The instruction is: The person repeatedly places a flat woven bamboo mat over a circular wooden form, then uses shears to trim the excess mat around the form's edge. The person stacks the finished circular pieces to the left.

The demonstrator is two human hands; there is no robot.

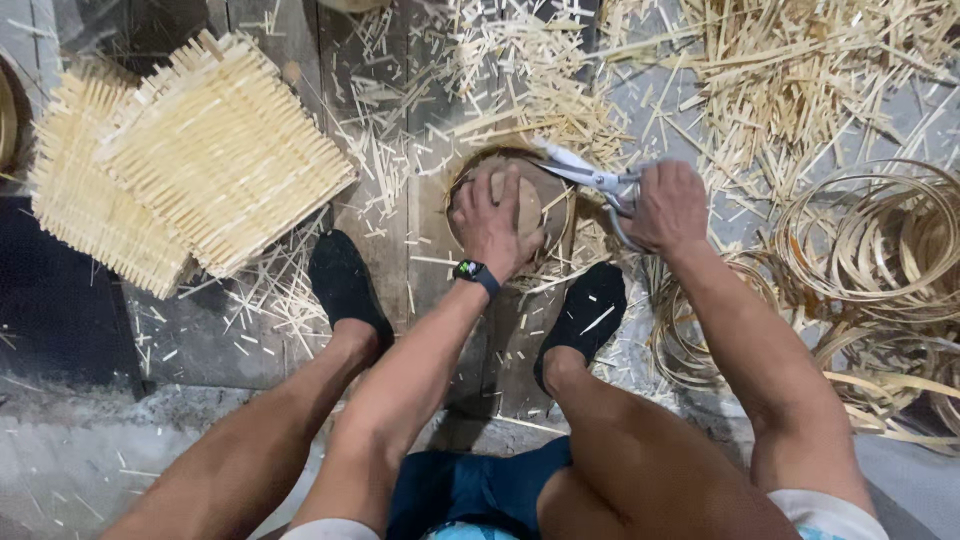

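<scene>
- Wooden floor [250,345] is strewn with bamboo offcuts [520,60]; woven mats [200,150] are stacked at left, hoops [870,240] coiled at right.
- Round woven piece [512,205], between the feet, is pressed flat by left hand [492,222], grip spread wide.
- Shears [590,178] are clasped by right hand [668,205], blades at rim.
- Edge trimming judged in hand; piece likely needs turning for further cuts.

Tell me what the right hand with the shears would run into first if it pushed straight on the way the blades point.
The right hand holds the shears with blades aimed left and slightly up-frame. Going straight on, they would probably first meet the rim of the round woven piece under the left hand; depth is hard to judge.
</scene>
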